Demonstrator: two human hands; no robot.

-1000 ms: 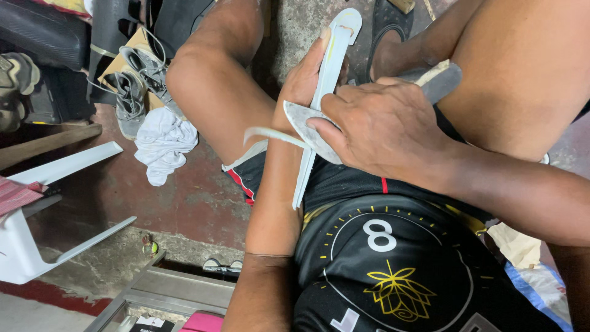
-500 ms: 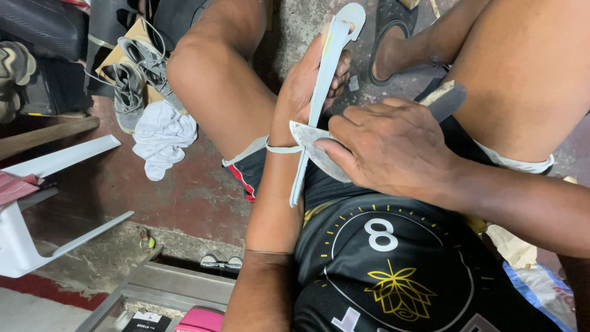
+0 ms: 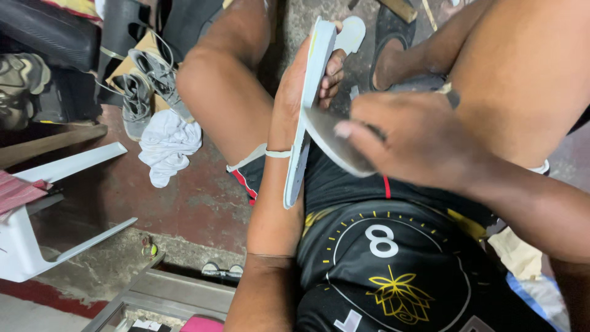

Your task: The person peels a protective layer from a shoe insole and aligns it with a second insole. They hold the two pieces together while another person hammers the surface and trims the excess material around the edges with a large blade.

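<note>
A white plastic chair (image 3: 37, 233) stands at the left edge of the floor (image 3: 184, 203), a white cloth (image 3: 166, 146) and grey shoes (image 3: 144, 86) lying near it. Over the lap, the right hand (image 3: 418, 138) presses a grey blade (image 3: 335, 138) against a long pale shoe sole (image 3: 307, 110). The left hand (image 3: 301, 86) grips that sole upright, fingers curled round its far face. A thin trimmed strip (image 3: 261, 154) hangs from the sole's edge.

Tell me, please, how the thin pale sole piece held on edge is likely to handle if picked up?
The sole piece looks thin and flat, so probably light and somewhat bendy. The left hand alone props it, suggesting little weight. On edge, it would likely topple if released.
</note>
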